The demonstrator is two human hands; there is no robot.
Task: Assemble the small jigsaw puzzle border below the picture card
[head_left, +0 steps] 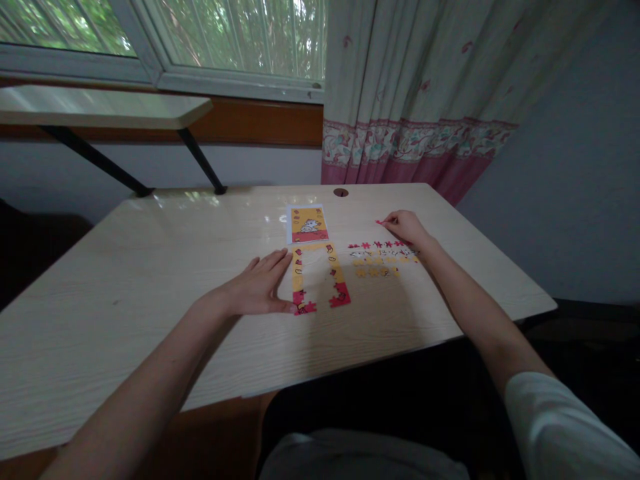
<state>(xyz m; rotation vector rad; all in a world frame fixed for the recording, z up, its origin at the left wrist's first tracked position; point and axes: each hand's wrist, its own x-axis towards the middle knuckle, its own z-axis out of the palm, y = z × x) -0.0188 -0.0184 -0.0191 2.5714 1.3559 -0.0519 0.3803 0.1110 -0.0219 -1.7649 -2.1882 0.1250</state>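
Note:
My left hand lies with fingers spread along the left side of a partly joined jigsaw puzzle, its thumb at the lower left corner. The joined pieces form a yellow and red frame, with a gap in the bottom edge and bare table inside. Off to the right, my right hand pinches a red puzzle piece just above or on the table; I cannot tell which. Below that hand lie rows of loose puzzle pieces, red, white and yellow. A picture card with a white animal lies behind the frame.
The pale wooden table has a round cable hole near its back edge. A raised shelf on dark legs stands at the back left. Behind the table hangs a patterned curtain beside a window.

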